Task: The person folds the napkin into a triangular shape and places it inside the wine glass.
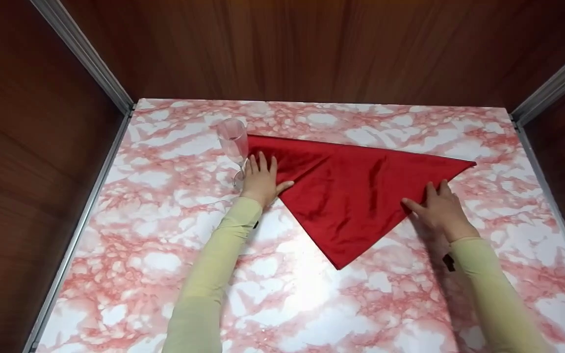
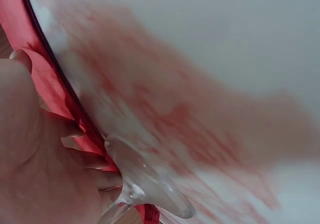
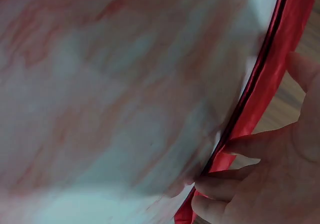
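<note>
A red satin cloth (image 1: 346, 196) lies folded into a triangle, with its long edge toward the back and one corner pointing at the front. My left hand (image 1: 261, 182) rests on its left part, fingers spread and nearly straight. Just left of those fingers stands a clear stemmed glass (image 1: 232, 139); the left wrist view shows its foot (image 2: 157, 189) close to the fingertips. At the cloth's right slanting edge, my right hand (image 1: 440, 212) touches the fabric with thumb and fingers apart. In the right wrist view its fingers (image 3: 220, 186) lie along the dark-edged hem.
The table (image 1: 165, 264) has a red and white marbled top. Brown wood-grain panels (image 1: 312, 49) close it in at the back and on both sides, with metal strips (image 1: 86, 211) along the side edges.
</note>
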Demonstrator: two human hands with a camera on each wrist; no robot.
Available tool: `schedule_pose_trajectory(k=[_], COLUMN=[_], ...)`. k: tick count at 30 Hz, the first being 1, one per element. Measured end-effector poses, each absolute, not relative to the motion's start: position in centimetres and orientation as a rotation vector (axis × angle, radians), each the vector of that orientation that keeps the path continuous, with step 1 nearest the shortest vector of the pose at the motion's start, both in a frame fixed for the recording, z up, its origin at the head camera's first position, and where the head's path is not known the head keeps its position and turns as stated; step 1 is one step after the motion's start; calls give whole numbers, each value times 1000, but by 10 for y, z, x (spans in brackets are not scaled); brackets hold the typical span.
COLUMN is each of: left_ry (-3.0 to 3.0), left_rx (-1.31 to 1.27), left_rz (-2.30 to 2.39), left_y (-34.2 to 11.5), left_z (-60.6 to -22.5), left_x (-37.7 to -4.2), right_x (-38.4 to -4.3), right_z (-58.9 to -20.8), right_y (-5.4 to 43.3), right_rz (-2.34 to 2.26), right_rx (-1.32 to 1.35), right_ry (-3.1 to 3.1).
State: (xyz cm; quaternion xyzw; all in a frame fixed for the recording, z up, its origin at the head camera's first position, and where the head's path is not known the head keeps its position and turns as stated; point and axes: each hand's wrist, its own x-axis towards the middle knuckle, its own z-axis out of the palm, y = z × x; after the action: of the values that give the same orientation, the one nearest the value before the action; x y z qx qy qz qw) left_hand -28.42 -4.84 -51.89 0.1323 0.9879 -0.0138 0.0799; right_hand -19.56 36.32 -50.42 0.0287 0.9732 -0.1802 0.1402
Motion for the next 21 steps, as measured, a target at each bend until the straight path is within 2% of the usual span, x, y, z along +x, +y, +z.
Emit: schedule_pose_trajectory(k=[21], left_ry=[2975], left_rx=[437], left_rz=[-17], left_y=[-60], left_z=[-525], left_x=[-286], right_x=[-211], right_z=[-508], right_y=[361], right_rz=[-525], right_rx=[38], right_ry=[2783])
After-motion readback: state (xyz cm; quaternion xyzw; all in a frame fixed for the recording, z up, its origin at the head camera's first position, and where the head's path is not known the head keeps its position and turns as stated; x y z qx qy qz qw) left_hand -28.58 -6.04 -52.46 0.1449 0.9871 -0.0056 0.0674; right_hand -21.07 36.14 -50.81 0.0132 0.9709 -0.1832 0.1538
